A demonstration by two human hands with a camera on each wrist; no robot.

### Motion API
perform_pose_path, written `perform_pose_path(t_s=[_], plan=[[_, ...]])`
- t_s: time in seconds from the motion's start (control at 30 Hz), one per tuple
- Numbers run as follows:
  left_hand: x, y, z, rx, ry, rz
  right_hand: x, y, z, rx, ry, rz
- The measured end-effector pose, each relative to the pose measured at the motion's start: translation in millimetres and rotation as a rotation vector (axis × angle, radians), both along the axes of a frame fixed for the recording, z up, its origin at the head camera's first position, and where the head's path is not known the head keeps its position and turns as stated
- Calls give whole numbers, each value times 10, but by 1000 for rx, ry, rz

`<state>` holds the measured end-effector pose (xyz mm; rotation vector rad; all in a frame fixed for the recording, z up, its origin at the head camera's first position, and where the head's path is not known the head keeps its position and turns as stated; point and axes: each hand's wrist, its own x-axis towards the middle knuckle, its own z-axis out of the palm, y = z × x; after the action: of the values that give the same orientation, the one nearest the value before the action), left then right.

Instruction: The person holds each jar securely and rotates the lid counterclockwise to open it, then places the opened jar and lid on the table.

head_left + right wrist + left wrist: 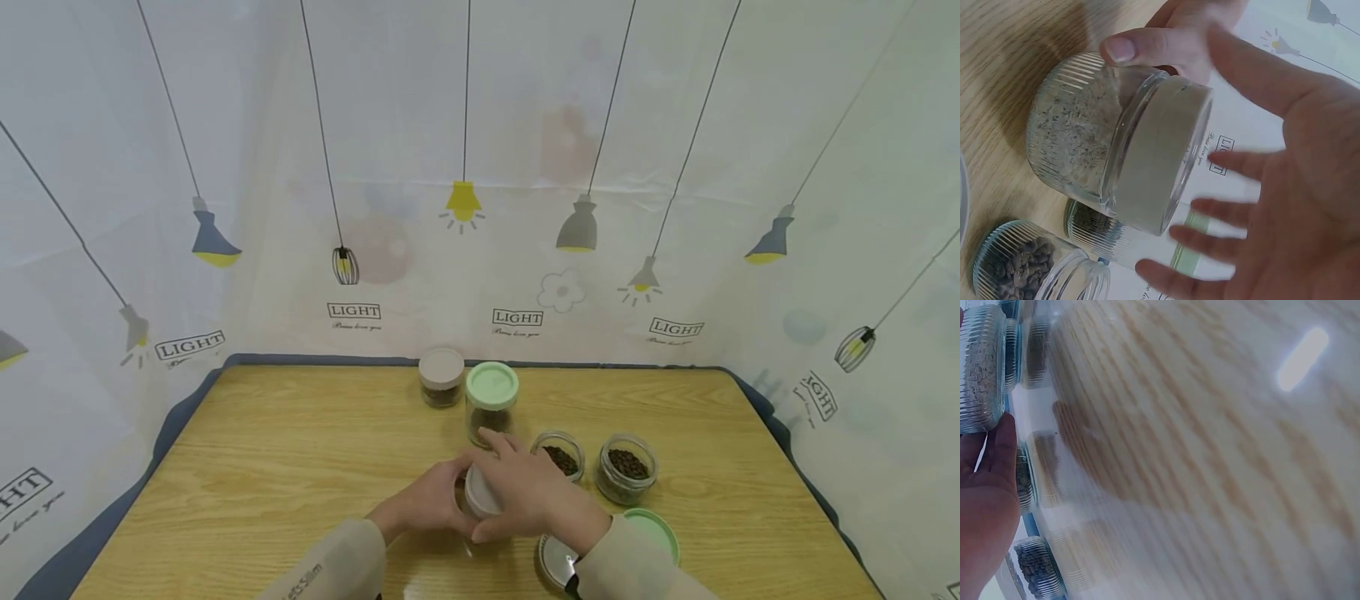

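Pale cloth [390, 125] printed with hanging lamps wraps round a wood-grained table [337, 450], and over its near middle a glass jar [1072, 137] is held between two hands. Its long axis runs from base up to a capped top, roughly upright; whether the base touches the wood, I cannot tell. At the jar's left side, the left hand [431, 500] grips the glass, thumb across it. From the right, the right hand [525, 492] spreads loose fingers over the pale lid [1160, 156], palm facing it and nearer to it; fingertip contact is unclear. Ribbed, rounded glass shows pale, speckled grains within. Beyond the jar stands a green-lidded jar [491, 404], with a beige-lidded jar [441, 379] farther off to its left. To the jar's right sit an open jar [558, 434] and, farther out, a second open jar [618, 492], both holding dark brown pellets. Rightward and nearer the person lie a shiny loose lid [558, 562] and a round green lid [658, 529], partly behind the sleeve [630, 562].
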<state>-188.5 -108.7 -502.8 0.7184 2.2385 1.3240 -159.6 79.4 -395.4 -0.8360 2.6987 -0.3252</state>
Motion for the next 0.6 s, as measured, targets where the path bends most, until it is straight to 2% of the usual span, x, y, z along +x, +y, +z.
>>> perform_pose_path(t_s=[0.2,0.33,0.43,0.6], plan=[[2,-5,12,0,29,-13,39,-52,-43,40,64,-167],[14,4,28,7,23,-9,67,-82,-61,48,69,-227],[18,10,31,3,24,-3,78,-87,-72,41,69,-229],[17,13,27,2,38,-11,80,-77,-85,24,82,-177]])
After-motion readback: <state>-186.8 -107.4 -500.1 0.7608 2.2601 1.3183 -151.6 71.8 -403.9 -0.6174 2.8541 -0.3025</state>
